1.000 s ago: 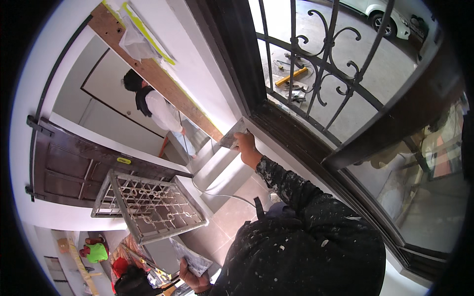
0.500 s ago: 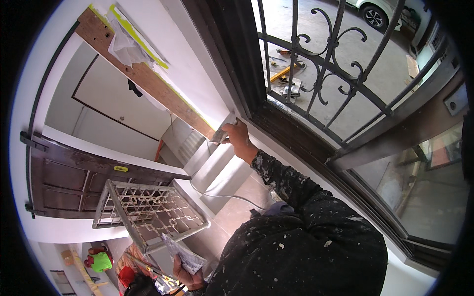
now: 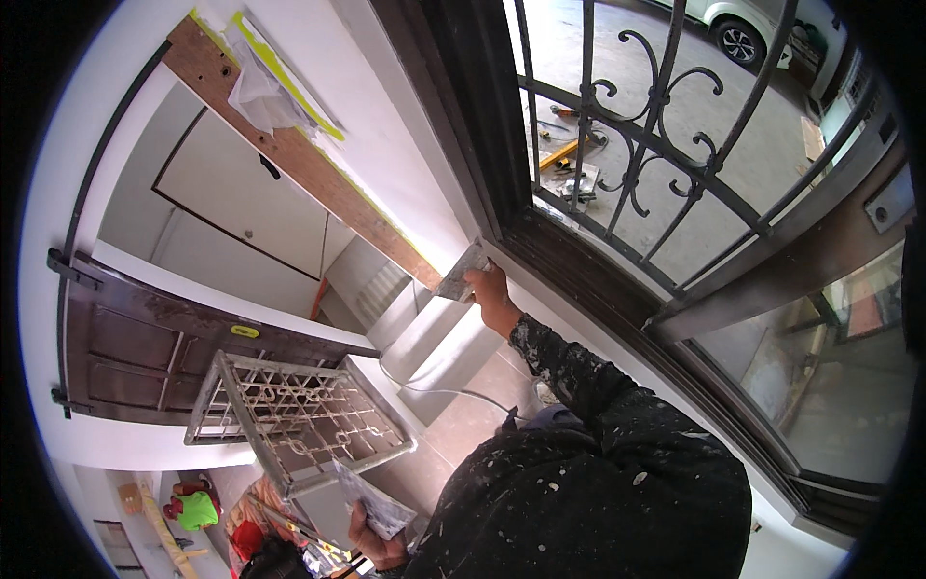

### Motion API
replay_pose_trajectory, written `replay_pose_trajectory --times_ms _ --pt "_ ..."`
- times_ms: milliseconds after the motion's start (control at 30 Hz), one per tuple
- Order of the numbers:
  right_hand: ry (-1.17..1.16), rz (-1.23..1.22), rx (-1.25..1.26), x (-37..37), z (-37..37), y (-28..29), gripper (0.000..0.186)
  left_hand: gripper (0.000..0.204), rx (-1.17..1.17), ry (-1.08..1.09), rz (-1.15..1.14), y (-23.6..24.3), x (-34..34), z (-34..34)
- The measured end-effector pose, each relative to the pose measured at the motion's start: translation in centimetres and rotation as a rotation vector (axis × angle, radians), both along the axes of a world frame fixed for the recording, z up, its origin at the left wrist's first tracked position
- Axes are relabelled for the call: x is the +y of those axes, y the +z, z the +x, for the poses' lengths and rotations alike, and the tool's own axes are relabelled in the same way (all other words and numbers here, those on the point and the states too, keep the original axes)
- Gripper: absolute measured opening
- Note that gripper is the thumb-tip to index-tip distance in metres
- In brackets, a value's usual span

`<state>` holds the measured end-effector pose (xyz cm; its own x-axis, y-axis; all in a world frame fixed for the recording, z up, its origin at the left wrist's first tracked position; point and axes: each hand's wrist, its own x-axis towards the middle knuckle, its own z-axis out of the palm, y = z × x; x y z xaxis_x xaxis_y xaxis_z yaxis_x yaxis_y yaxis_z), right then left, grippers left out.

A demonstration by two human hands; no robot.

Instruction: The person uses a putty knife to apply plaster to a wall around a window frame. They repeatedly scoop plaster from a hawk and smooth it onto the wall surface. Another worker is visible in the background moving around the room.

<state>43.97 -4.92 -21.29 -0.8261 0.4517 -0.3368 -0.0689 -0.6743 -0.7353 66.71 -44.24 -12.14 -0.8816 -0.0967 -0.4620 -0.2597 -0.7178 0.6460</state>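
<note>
My right hand (image 3: 495,301) reaches out in its dark, paint-spattered sleeve and grips a wide putty knife (image 3: 457,274). The knife's broad grey blade is at the white wall, near the end of a brown wooden board (image 3: 318,164); whether it touches is unclear. Bright yellow-green edging runs along the board. Low at the left, my left hand (image 3: 381,548) holds a flat plate (image 3: 384,510) smeared with grey-white filler. Its fingers are partly hidden behind the plate. A torn translucent sheet (image 3: 260,92) hangs over the board's far part.
Beside me are a dark window frame (image 3: 569,251) and an iron grille (image 3: 666,96). A metal lattice frame (image 3: 318,425) stands left, near a dark panelled door (image 3: 125,347). A cable (image 3: 434,390) crosses the tiled floor. People in green (image 3: 198,510) and a red cap (image 3: 248,538) are lower left.
My right hand has turned the putty knife, so more of its blade face shows. The whole view has shifted slightly. My left hand still holds the plate.
</note>
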Motion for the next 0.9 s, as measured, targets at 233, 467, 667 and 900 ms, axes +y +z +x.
replay_pose_trajectory --times_ms 233,467,667,900 --pt "0.028 0.107 0.116 0.1 -1.5 4.2 0.034 0.045 0.022 -0.025 0.040 0.3 0.1 -0.1" --pt "-0.011 0.409 0.113 -1.5 3.1 5.5 0.060 0.043 0.043 -0.103 0.035 0.5 -0.1 -1.0" --pt "-0.013 0.149 0.056 -1.0 1.5 -1.0 0.037 0.042 0.075 -0.188 0.133 1.1 0.1 -1.1" --pt "-0.026 0.166 0.044 0.3 -2.2 1.4 0.048 0.024 -0.149 -0.101 -0.285 3.7 2.2 -1.0"
